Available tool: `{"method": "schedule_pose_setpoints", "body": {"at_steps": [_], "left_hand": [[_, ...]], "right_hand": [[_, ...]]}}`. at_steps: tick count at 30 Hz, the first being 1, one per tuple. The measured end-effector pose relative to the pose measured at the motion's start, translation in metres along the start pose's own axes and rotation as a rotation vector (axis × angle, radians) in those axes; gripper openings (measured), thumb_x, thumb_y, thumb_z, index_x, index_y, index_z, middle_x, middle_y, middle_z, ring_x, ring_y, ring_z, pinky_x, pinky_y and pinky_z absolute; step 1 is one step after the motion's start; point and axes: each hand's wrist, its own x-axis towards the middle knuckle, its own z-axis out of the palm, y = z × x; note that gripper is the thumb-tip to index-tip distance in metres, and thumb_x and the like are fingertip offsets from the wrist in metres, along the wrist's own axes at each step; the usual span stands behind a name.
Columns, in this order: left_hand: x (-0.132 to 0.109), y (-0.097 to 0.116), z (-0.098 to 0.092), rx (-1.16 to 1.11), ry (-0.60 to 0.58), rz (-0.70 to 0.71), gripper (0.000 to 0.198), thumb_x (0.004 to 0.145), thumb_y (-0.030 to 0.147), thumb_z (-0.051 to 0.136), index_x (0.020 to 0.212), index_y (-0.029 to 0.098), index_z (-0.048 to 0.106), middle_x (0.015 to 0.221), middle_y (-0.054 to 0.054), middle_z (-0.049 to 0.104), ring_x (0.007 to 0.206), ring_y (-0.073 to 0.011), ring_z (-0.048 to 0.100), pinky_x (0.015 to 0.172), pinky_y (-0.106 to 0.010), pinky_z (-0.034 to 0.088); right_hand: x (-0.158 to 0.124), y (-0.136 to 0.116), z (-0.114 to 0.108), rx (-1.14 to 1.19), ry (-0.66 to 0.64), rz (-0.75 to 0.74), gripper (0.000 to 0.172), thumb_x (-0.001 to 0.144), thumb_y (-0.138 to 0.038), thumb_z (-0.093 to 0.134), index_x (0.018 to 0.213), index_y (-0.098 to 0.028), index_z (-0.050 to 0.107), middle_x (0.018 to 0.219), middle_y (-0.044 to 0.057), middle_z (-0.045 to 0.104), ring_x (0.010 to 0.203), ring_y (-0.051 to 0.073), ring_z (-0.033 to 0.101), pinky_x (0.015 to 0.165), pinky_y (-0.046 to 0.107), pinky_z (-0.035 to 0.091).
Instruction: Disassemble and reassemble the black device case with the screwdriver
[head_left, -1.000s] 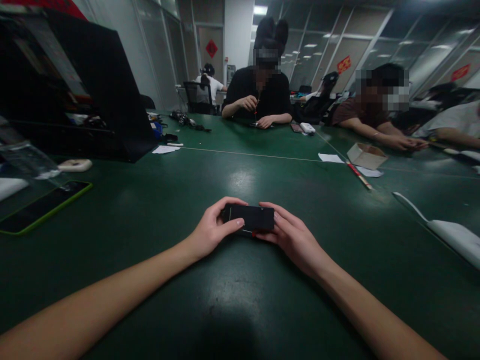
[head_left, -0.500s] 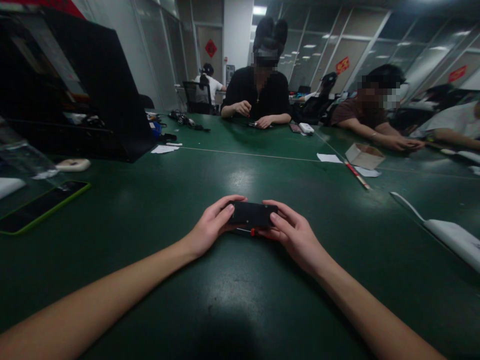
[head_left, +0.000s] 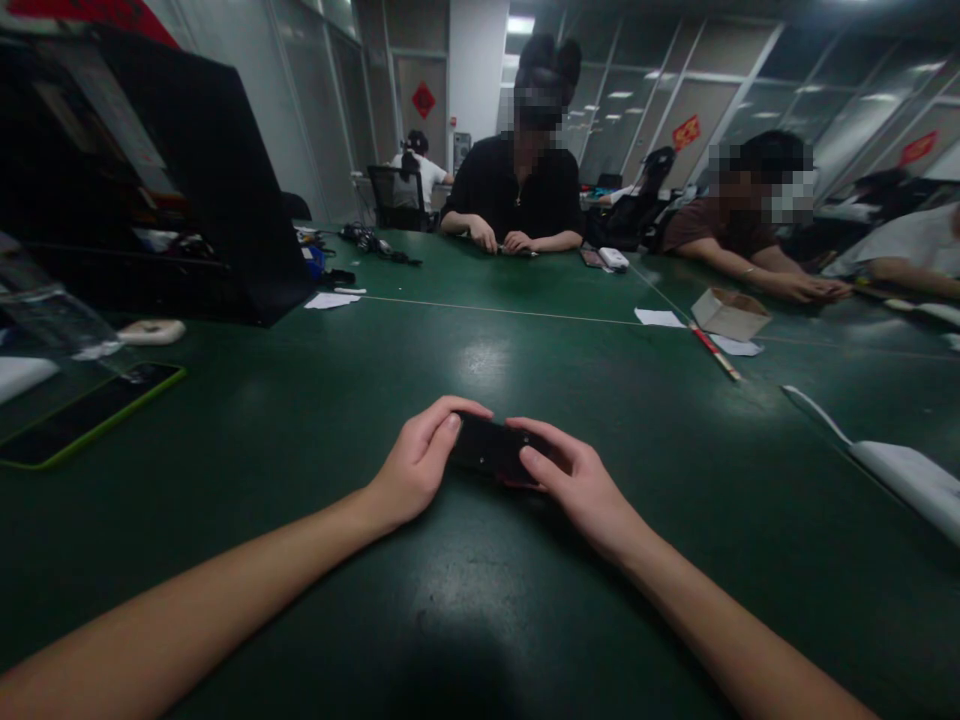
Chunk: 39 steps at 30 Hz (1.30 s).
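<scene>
A small black phone-like device (head_left: pixel 491 447) lies low over the green table (head_left: pixel 480 610), held between both my hands. My left hand (head_left: pixel 416 465) curls round its left end, fingers closed on it. My right hand (head_left: pixel 574 485) grips its right end, thumb on top. A bit of red shows under the device by my right fingers; I cannot make out what it is.
A phone in a green case (head_left: pixel 86 412) lies at the left by a large black case (head_left: pixel 150 180). A small cardboard box (head_left: pixel 729 312), a red-and-white stick (head_left: pixel 716 352) and papers lie at right, a white object (head_left: pixel 911 480) nearer. Other people sit across the table.
The device has tilted down flatter toward the table and my hands have closed in over it; the thin red-tipped tool seen under it earlier is now mostly hidden.
</scene>
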Motion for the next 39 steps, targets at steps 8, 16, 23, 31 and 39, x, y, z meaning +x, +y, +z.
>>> {"method": "schedule_pose_setpoints", "body": {"at_steps": [8,16,23,31,39], "left_hand": [[-0.003,0.007,0.004,0.054,-0.07,0.09,0.033,0.101,0.027,0.033,0.117,0.019,0.06,0.118,-0.009,0.063,0.116,-0.0217,0.056,0.105,-0.037,0.039],[0.002,0.007,0.008,0.016,-0.032,-0.093,0.029,0.085,0.034,0.066,0.11,0.02,0.063,0.116,-0.007,0.066,0.112,-0.025,0.059,0.098,-0.036,0.044],[0.002,0.012,0.009,-0.107,-0.004,-0.094,0.011,0.083,0.027,0.068,0.087,0.017,0.066,0.094,-0.006,0.067,0.094,-0.0203,0.062,0.088,-0.033,0.046],[0.002,0.014,-0.001,-0.023,-0.104,0.051,0.016,0.076,0.022,0.073,0.086,0.018,0.062,0.117,-0.01,0.061,0.113,-0.0266,0.058,0.098,-0.039,0.045],[-0.007,0.0,0.014,-0.228,-0.245,-0.245,0.072,0.075,0.031,0.077,0.139,0.023,0.045,0.124,-0.011,0.065,0.098,-0.0265,0.07,0.084,-0.038,0.055]], "right_hand": [[-0.003,-0.006,0.006,-0.165,0.074,0.012,0.055,0.076,-0.047,0.076,0.118,-0.014,0.066,0.106,0.01,0.072,0.084,0.024,0.069,0.083,0.042,0.055],[-0.005,-0.001,0.012,-0.164,0.107,0.003,0.051,0.077,-0.045,0.076,0.117,-0.014,0.067,0.094,0.008,0.072,0.077,0.022,0.068,0.073,0.036,0.055],[-0.004,-0.001,0.014,-0.189,0.076,-0.04,0.042,0.081,-0.042,0.073,0.115,-0.018,0.068,0.104,0.007,0.072,0.09,0.023,0.068,0.081,0.036,0.054],[-0.01,0.0,0.01,-0.219,0.154,-0.249,0.057,0.075,-0.032,0.08,0.124,-0.025,0.053,0.117,0.006,0.064,0.103,0.022,0.064,0.086,0.032,0.053],[-0.016,-0.007,0.009,-0.552,0.148,-0.585,0.017,0.089,-0.021,0.066,0.105,-0.025,0.064,0.118,0.006,0.063,0.087,0.018,0.065,0.075,0.031,0.055]]}}
